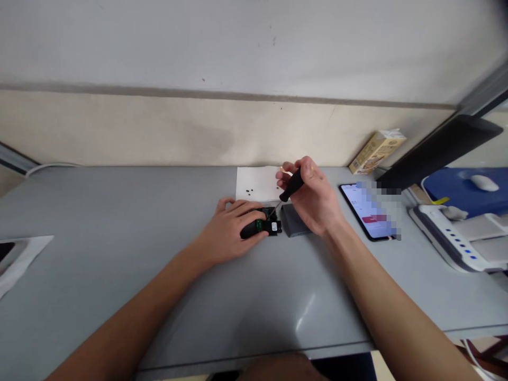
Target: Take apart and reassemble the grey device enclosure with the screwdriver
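A small black device with a green circuit part and a white label lies on the grey desk. My left hand grips its left part, fingers over the top and thumb along the near side. In my right hand is a black-handled screwdriver, tilted, its thin shaft reaching down to the device. Whether the tip sits in a screw is too small to tell. A dark grey box lies partly under my right hand. Behind the device, a white sheet holds several tiny dark pieces.
To the right lie a lit phone, a yellow carton by the wall, a black monitor, a white power strip and a white mouse on a blue mat. White paper lies at far left.
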Demonstrator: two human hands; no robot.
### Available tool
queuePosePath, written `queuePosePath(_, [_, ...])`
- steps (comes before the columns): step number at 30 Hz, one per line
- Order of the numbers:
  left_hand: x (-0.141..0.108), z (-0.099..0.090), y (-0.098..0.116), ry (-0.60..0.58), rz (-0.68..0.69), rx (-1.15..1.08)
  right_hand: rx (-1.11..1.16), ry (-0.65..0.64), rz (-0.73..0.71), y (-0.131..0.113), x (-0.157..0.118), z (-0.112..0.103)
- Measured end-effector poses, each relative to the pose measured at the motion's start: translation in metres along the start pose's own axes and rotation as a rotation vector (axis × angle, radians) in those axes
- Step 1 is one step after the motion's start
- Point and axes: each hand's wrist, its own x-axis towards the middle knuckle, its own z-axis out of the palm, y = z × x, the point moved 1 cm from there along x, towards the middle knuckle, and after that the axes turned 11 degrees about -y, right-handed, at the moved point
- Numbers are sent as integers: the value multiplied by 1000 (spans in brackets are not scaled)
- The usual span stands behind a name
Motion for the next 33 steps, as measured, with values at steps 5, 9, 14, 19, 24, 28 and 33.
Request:
queuePosePath(5, [-1, 2, -1, 4, 13, 5, -118, 41, 1, 6, 2, 0])
queuePosePath(9, [-1, 2, -1, 6, 6, 13, -82, 38, 30, 3, 5, 4])
queuePosePath(14, [0, 1, 0, 6, 9, 11, -11, 41, 26, -1, 1, 2])
queuePosePath(19, [0, 1, 0, 13, 9, 15, -92, 83, -3, 3, -1, 3])
queuePosePath(24, [0, 1, 1, 11, 3, 18, -140, 62, -24, 0, 2, 10])
queuePosePath(28, [0, 2, 1, 17, 2, 8, -99, 34, 0, -6, 3, 7])
queuePosePath(33, [0, 3, 0, 25, 9, 16, -142, 62, 23, -2, 1, 3])
